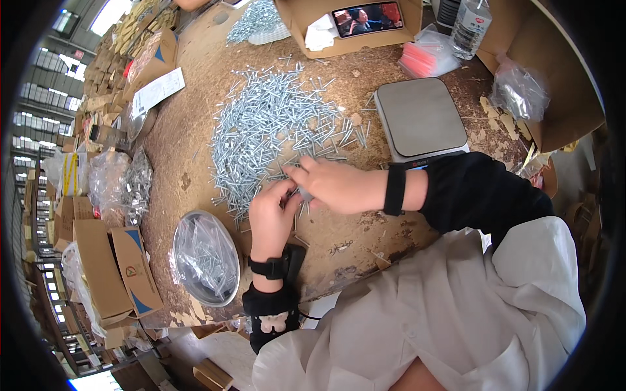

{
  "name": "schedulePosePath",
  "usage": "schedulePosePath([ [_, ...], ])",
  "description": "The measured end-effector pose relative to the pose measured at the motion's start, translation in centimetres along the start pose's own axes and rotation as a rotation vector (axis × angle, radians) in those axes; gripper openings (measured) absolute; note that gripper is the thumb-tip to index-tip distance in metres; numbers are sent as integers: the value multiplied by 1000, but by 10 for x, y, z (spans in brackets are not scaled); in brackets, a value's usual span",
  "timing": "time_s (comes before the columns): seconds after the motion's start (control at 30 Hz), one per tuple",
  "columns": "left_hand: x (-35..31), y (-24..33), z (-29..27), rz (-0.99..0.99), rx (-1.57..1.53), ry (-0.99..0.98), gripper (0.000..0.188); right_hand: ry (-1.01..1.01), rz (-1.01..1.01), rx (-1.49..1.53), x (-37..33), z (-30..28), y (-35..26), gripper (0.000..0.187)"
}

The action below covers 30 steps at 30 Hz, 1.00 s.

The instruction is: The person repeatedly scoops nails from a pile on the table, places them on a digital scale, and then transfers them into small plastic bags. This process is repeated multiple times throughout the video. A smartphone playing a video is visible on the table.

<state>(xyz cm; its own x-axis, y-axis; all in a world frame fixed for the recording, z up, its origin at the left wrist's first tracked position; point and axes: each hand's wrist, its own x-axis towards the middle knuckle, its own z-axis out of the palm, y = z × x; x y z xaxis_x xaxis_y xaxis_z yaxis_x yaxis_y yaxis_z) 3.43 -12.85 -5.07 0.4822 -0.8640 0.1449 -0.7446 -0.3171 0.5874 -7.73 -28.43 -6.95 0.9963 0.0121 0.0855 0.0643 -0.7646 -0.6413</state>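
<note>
A wide pile of silvery screws [261,124] lies spread over the worn brown tabletop. At its near edge my two hands meet, fingertips together. My left hand [268,218] is closed, thumb and fingers pinched. My right hand [336,186] reaches in from the right with its fingers curled in against the left. A small greyish thing [305,193] shows between them, too covered by the fingers to name. A few loose screws lie on the table just beside the hands.
A metal bowl [236,277] with bagged screws stands left of my left forearm. At right are a scale [422,117], a water bottle [471,29] and pink-and-clear plastic bags [424,57]. A phone [368,18] rests in a carton behind; cartons [104,270] line the left.
</note>
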Motion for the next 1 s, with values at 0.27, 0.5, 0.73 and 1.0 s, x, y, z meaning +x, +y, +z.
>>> schedulePosePath([
  [0.27, -8, 10, 3, 107, -351, 324, 17, 81, 56, 533, -9, -9, 7, 79],
  [0.5, -27, 7, 3, 63, -578, 577, 13, 153, 23, 1133, -40, -28, -7, 86],
  [0.73, -17, 78, -1, 372, -280, 322, 15, 316, -134, 679, -79, -39, -15, 79],
  [1.0, 1, 77, 1, 119, -230, 424, 24, 222, -177, 192, -115, -111, 19, 75],
])
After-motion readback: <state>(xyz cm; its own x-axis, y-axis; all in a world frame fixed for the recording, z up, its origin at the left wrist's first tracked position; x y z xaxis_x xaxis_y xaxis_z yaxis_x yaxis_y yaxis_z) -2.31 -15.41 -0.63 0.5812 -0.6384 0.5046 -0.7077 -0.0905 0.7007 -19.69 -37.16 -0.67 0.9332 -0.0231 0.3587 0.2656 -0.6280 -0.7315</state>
